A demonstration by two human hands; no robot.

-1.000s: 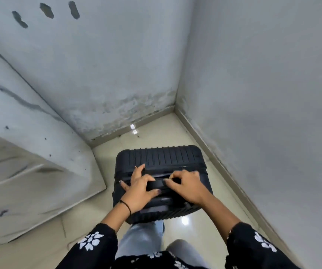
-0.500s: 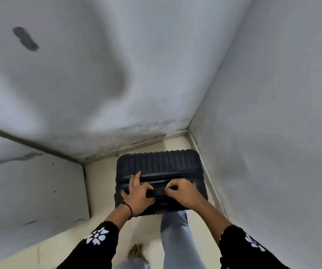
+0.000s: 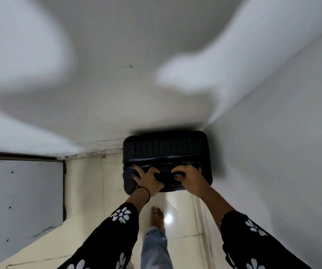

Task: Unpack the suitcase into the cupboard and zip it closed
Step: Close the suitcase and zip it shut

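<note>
Black ribbed hard-shell suitcase (image 3: 164, 148) stood upright on the glossy cream tiled floor (image 3: 113, 191), tucked in the corner with its back against the rear wall and its side just beside the right wall. Shell halves looked closed; the zip's state could not be read.

Right hand (image 3: 192, 176) was curled over the dark top handle (image 3: 166, 175). Left hand (image 3: 148, 178) gripped the handle's other end, with two fingers splayed on the shell. Bare foot (image 3: 157, 215) was planted near the case.

Judgement: the shell was rigid and smooth, likely slippery, with no purchase on its faces. Weight unknown, lighter if already emptied. The handle was judged the proper hold, two-handed and lifted straight to keep the case from swinging into the wall.
</note>
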